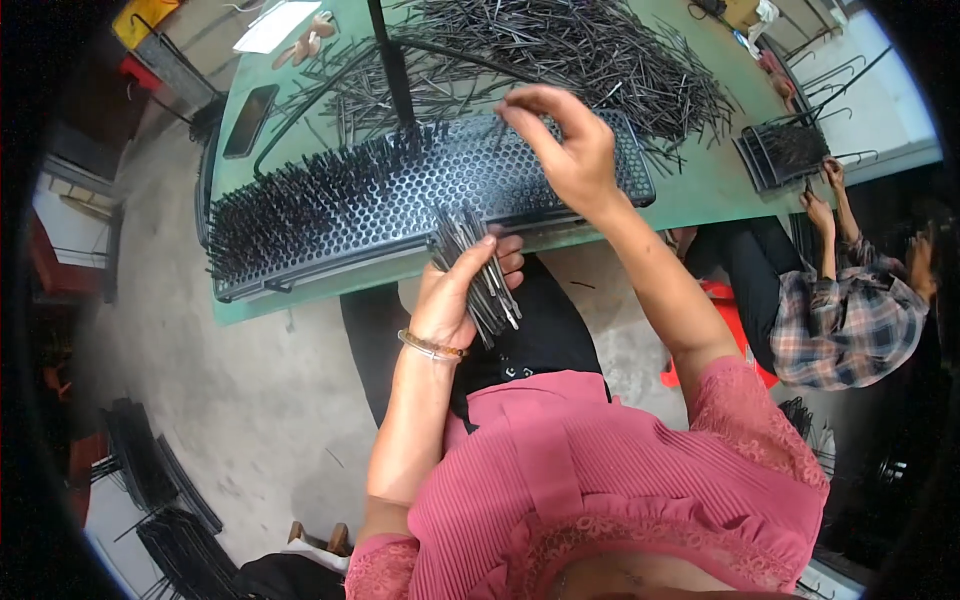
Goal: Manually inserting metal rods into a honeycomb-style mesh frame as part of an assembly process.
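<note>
The pink top (560, 450) is finely ribbed, with openwork lace sleeves, above smooth dark trousers (545, 315). The left forearm rises from the lower edge, a beaded bracelet (430, 346) and a pale bangle at its wrist. The left hand (447, 302) is turned thumb-up, its fingers clamped on a bundle of thin dark rods (476, 262); the thumb lies across them, and the rods fan out above and below the grip, some with a metallic sheen at the lower ends.

The right arm reaches forward and inward from the right, elbow bent, wrist arched. The right hand (575, 155) hangs over the perforated tray (430, 190), index finger curved and its tip close to the thumb; I cannot tell whether the fingers pinch a rod.

The tray is long, dark and glossy, punched with round holes. Upright rods (300, 205) bristle densely across its left part, beside a slim black post (393, 80). It rests along the near edge of the matte green table (700, 195). Beyond lies a tangled heap of loose rods (570, 50), with a dark phone (250, 121) to the left. Farther right, a co-worker in a plaid shirt (850, 325) reaches toward a dark tray (785, 158).
</note>
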{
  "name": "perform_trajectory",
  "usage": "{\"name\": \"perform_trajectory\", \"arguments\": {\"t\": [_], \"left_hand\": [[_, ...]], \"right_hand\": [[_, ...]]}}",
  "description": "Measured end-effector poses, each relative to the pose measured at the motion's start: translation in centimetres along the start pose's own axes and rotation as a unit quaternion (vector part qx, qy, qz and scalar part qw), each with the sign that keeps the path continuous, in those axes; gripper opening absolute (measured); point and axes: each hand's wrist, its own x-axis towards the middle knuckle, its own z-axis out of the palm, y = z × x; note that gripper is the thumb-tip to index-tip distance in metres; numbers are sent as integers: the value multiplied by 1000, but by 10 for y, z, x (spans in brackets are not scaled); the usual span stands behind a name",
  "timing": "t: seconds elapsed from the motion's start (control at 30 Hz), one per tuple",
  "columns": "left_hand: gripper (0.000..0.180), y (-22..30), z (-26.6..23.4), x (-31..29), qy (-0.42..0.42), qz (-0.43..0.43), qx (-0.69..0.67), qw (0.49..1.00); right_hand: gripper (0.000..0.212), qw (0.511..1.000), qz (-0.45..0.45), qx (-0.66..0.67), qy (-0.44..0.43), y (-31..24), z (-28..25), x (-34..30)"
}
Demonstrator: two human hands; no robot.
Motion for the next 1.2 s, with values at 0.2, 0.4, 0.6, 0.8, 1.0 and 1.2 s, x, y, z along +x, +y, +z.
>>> {"name": "perform_trajectory", "arguments": {"t": [0.2,0.4,0.6,0.8,1.0,1.2], "left_hand": [[25,-6,-9,4,40,-14,48,998],[25,3,-18,2,39,-2,51,998],[33,5,-21,3,19,-21,48,998],[31,4,-20,4,25,-21,44,998],[32,4,-19,3,6,-24,35,999],[32,2,-20,4,2,-22,35,999]], "right_hand": [[16,1000,-10,22,-12,52,22,26],[16,997,43,65,-29,63,29,23],[16,991,57,95,-73,66,28,26],[19,981,96,156,-68,68,29,23],[18,995,6,53,-80,65,27,29],[16,965,115,224,-72,67,29,24]]}}
